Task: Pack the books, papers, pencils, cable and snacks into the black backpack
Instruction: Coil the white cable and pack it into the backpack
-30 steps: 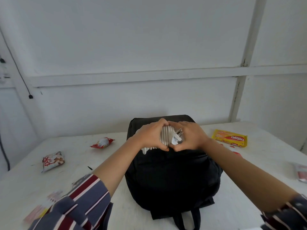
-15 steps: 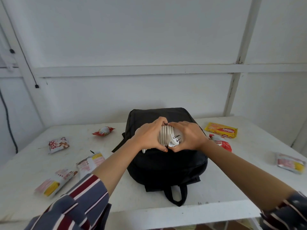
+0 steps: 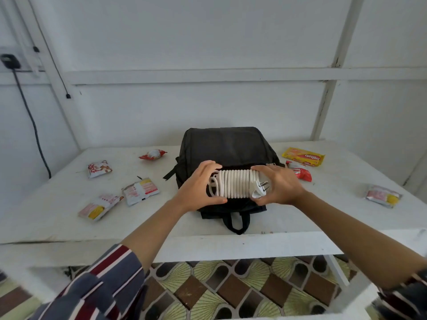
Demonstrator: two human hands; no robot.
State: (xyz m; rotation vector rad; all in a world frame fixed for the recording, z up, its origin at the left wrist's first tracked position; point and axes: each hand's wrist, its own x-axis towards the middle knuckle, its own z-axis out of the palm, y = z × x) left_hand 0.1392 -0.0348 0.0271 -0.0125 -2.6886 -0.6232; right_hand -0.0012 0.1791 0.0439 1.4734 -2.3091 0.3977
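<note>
The black backpack [image 3: 227, 147] lies flat on the white table [image 3: 288, 209], its carry handle toward me. Over its near half I hold a coiled white cable [image 3: 235, 186] with a two-pin plug at its right end. My left hand [image 3: 199, 189] grips the coil's left end and my right hand [image 3: 278, 185] grips the plug end. Snack packets lie around the bag: a yellow biscuit pack [image 3: 303, 156] and a red packet [image 3: 301, 174] on the right, a red-and-white one [image 3: 153, 154] at the back left. No books, papers or pencils are visible.
More packets lie on the left [image 3: 99, 168], [image 3: 141, 191], [image 3: 98, 206] and one at the far right [image 3: 383, 196]. A white wall stands close behind the table. A black wall cord [image 3: 30, 116] hangs at left. Patterned floor shows below the table's front edge.
The view has pulled back from the table, showing its front edge and the floor. My hands have spread apart, and the coil between them now shows at full width.
</note>
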